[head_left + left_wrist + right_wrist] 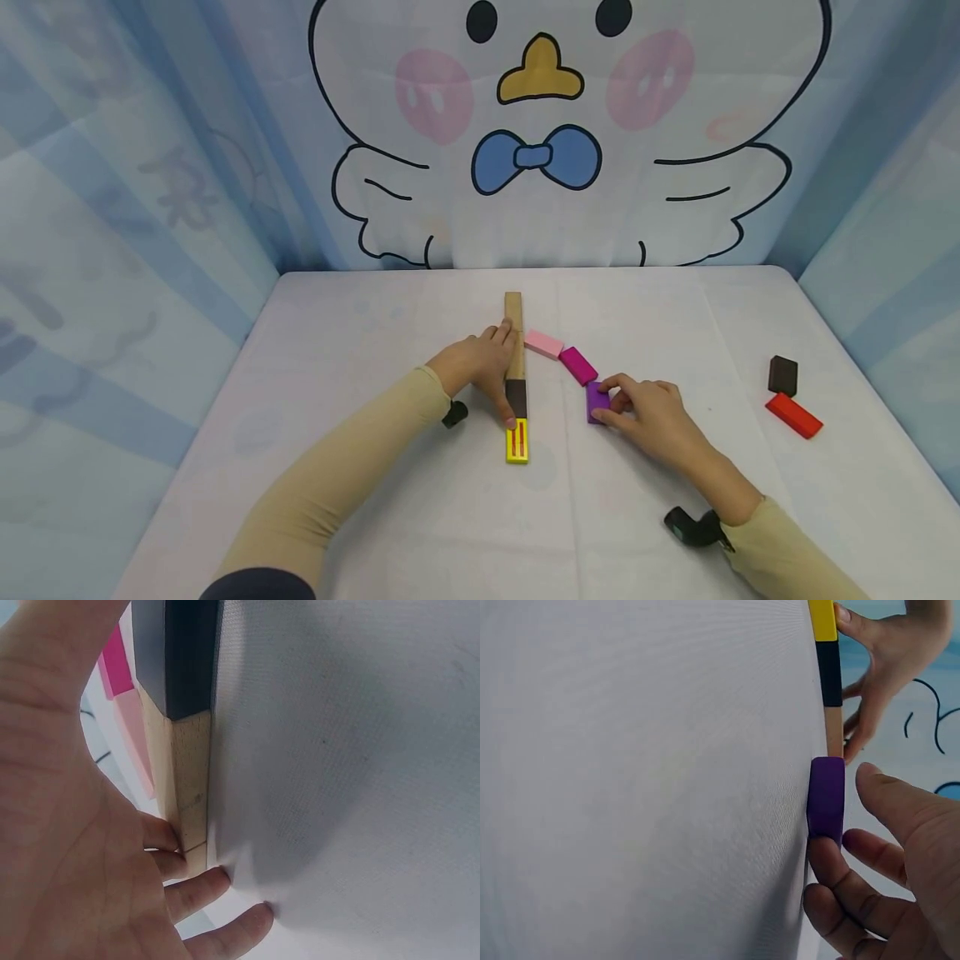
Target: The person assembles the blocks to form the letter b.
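Observation:
A straight row of blocks lies on the table: wooden blocks (516, 360), a dark block (516, 400) and a yellow block with red stripes (517, 443). My left hand (480, 364) rests along this row with fingers extended, fingertips by the wood and thumb at the yellow block's end. From the row, a light pink block (543, 343), a magenta block (578, 366) and a purple block (594, 402) run diagonally toward me. My right hand (654, 417) holds the purple block between thumb and curled fingers; in the right wrist view, fingertips touch its near end (826, 799).
A dark brown block (783, 376) and a red block (793, 415) lie at the table's right side. The white table (375, 333) is backed by a cartoon-printed curtain (547, 225). Black wrist cameras (692, 527) hang at both wrists.

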Demonstrator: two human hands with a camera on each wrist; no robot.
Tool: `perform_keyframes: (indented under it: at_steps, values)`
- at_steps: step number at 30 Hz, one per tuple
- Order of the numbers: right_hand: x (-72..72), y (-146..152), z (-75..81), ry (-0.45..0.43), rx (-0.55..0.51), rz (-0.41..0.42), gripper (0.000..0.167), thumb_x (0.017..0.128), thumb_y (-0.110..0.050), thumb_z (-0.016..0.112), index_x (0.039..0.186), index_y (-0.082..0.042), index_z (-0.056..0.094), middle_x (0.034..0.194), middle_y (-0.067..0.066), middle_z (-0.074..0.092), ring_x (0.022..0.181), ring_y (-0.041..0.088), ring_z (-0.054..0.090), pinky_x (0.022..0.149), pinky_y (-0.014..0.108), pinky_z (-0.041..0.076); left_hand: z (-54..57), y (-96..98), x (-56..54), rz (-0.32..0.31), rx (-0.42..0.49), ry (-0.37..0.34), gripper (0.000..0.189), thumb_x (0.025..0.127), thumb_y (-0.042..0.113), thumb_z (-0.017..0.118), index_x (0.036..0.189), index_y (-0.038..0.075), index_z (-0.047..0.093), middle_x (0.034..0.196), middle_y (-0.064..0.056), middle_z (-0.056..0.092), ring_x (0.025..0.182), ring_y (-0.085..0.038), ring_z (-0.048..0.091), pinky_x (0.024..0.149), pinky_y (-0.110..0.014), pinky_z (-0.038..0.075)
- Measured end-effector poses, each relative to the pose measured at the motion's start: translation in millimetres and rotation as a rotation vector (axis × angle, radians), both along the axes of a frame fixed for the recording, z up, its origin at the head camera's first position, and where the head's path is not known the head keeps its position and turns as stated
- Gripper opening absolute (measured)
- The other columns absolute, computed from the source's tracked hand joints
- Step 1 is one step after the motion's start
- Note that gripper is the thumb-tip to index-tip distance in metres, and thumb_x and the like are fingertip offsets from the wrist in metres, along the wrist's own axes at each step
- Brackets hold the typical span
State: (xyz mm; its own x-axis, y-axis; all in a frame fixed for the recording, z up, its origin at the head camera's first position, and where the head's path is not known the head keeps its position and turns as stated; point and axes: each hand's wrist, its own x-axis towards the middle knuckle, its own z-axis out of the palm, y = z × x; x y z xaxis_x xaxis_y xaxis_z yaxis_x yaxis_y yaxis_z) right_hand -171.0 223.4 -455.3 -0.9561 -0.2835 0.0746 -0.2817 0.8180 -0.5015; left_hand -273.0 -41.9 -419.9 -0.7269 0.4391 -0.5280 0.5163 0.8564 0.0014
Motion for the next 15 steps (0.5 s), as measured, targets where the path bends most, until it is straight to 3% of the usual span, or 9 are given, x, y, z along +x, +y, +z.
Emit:
perform_keyframes:
  at_steps: [9, 15]
  values:
    - [1.9, 10.5, 2.0, -0.008, 0.01, -0.039, 0.038, 0.096, -0.031, 0.076, 0.125, -0.008, 0.065, 0.087, -0.005, 0.071, 0.092, 0.023, 0.068, 0.109, 0.065, 0.028, 3.0, -1.0, 1.3, 0.002, 0.001, -0.008, 0.155, 0.06, 0.081, 0.083, 0.166, 0.003, 0.001, 0.174, -0.018, -0.01, 0.16, -0.034, 0.01, 0.125, -0.052, 0.028]
    - [2.1, 40.2, 7.2, -0.015, 0.062, -0.119, 0.037, 0.098, -0.032, 0.073, 0.125, -0.007, 0.066, 0.097, 0.005, 0.071, 0.096, 0.028, 0.063, 0.104, 0.063, 0.032, 2.5, -0.5, 0.9, 0.009, 0.028, -0.021, 0.155, 0.06, 0.08, 0.084, 0.166, 0.003, 0.001, 0.174, -0.018, -0.01, 0.16, -0.036, 0.009, 0.126, -0.053, 0.027]
